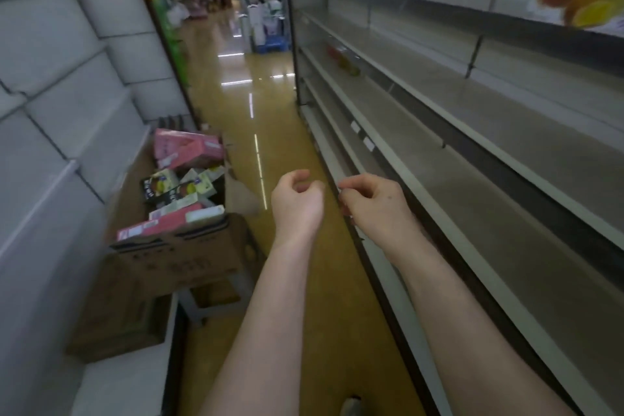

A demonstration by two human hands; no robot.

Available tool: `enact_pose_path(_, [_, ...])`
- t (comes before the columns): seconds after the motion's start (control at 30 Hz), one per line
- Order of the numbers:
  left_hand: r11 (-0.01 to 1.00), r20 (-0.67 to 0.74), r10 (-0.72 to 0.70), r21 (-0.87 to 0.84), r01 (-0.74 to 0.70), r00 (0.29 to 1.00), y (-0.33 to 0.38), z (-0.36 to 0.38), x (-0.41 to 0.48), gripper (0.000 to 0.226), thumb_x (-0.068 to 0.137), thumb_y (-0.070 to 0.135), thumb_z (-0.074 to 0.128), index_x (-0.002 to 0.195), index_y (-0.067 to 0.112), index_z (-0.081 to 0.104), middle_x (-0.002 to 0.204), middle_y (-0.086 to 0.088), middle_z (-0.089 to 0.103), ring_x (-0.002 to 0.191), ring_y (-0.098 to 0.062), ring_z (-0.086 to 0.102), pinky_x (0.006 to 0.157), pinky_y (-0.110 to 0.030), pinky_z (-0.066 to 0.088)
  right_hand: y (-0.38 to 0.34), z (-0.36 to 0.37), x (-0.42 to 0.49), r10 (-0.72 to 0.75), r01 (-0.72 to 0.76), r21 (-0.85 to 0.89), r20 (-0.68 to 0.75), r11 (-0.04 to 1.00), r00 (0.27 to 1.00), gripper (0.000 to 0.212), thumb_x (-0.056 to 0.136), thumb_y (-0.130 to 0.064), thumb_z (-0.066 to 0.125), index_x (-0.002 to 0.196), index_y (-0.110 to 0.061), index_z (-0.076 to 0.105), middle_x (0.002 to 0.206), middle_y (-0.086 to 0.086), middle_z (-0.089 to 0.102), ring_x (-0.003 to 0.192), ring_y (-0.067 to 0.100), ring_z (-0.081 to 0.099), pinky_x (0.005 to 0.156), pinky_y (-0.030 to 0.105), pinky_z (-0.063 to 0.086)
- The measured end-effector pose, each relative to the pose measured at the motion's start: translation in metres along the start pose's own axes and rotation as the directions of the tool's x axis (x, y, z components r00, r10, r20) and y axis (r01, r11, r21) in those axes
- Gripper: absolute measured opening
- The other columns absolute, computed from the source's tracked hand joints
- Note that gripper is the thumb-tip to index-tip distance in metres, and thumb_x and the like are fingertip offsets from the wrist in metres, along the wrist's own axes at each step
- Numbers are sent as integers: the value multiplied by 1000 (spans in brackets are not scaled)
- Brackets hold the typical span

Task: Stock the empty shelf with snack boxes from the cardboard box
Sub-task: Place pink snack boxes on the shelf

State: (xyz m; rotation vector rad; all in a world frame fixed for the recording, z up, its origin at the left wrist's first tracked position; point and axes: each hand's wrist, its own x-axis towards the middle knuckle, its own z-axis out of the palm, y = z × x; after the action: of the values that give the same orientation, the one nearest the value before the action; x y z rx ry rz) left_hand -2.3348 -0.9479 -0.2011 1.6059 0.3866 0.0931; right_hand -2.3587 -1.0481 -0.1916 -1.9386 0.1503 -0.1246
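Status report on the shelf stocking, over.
Left hand loosely curled, empty; right hand curled by shelf edge, grip unclear. Snack boxes in cardboard box, left of aisle. Shelf bare by the hands; no obstacle seen.

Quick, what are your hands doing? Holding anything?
Left hand: loosely curled, holding nothing.
Right hand: loosely curled, seems to hold nothing.

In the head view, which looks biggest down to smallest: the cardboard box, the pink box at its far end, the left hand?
1. cardboard box
2. pink box and left hand look about alike; the hand is nearer the camera, so no ranking between them.
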Motion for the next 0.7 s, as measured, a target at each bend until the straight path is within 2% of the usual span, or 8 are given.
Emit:
enact_pose_path(0.3, [999, -211, -45, -7, 45, 976, 11, -2, 126, 35, 93, 19, 60, 128, 23, 54, 117, 0, 59, 106, -19, 60, 96, -42, 51, -15, 61, 137, -73, 72, 15, 248, 997, 966, 13, 94, -19, 56, 100, -29, 62, 103, -6, 64, 100, 12, 61, 93, 38, 52])
enact_pose_path(0.5, [989, -338, -141, -85, 118, 930, 6, -36, 176, 34, 93, 15, 59, 126, 20, 55, 117, -4, 59, 104, -18, 59, 92, -35, 51, -19, 119, 185, -85, 83, 23, 441, 996, 893, 16, 93, -18, 55, 105, -23, 66, 100, -4, 65, 97, 13, 62, 88, 34, 54])
enact_pose_path(0.6, [978, -366, -199, -129, 162, 909, -2, -62, 196, 35, 93, 14, 60, 127, 21, 54, 118, -3, 59, 108, -19, 57, 96, -39, 51, -20, 151, 200, -68, 71, 13, 502, 997, 862, 18, 93, -14, 55, 108, -17, 66, 98, 0, 65, 97, 18, 62, 85, 33, 53])
enact_pose_path(0.7, [965, -418, -255, -167, 202, 872, -16, -95, 218, 36, 89, 10, 63, 123, 22, 56, 112, -3, 59, 100, -16, 57, 90, -37, 53, -19, 186, 210, -40, 57, -11, 565, 998, 824, 20, 93, -12, 55, 110, -15, 66, 99, 3, 65, 98, 19, 62, 76, 26, 49])
